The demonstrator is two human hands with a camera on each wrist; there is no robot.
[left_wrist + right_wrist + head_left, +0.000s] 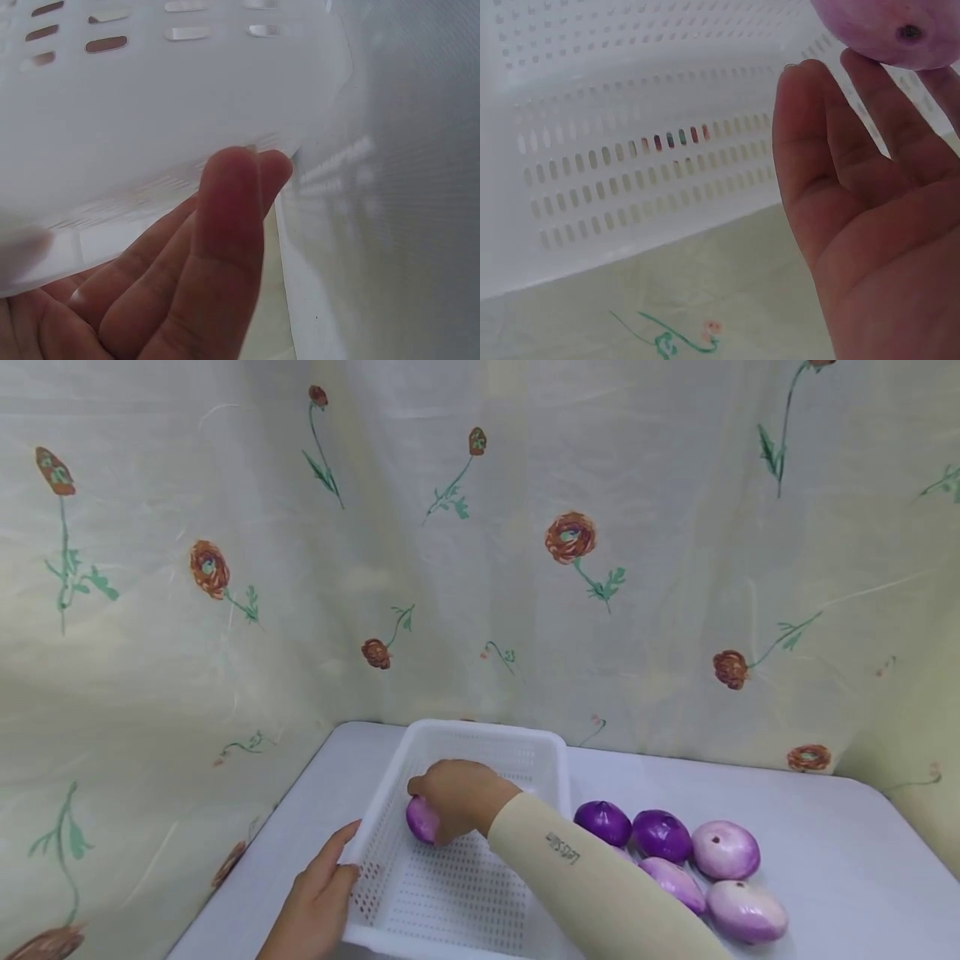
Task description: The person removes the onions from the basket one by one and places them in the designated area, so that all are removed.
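Observation:
A white plastic basket (491, 728) with slotted walls stands on the table. My left hand (315, 893) grips its left rim; in the left wrist view the thumb (227, 202) shows in front of the other fingers beside the basket wall (150, 97). Inside the basket, my right hand (457, 797) holds a purple onion (421, 819) near the left wall. From the right wrist, the onion (900, 30) sits at the fingertips, its dark root spot facing the camera, and the palm is visible. Part of the onion is cut off by the frame there.
Several onions lie on the table right of the basket, among them a dark purple onion (662, 836) and a paler onion (747, 911). The right forearm's sleeve (592, 877) partly covers the group. A flowered curtain (480, 568) hangs behind the white table (840, 843).

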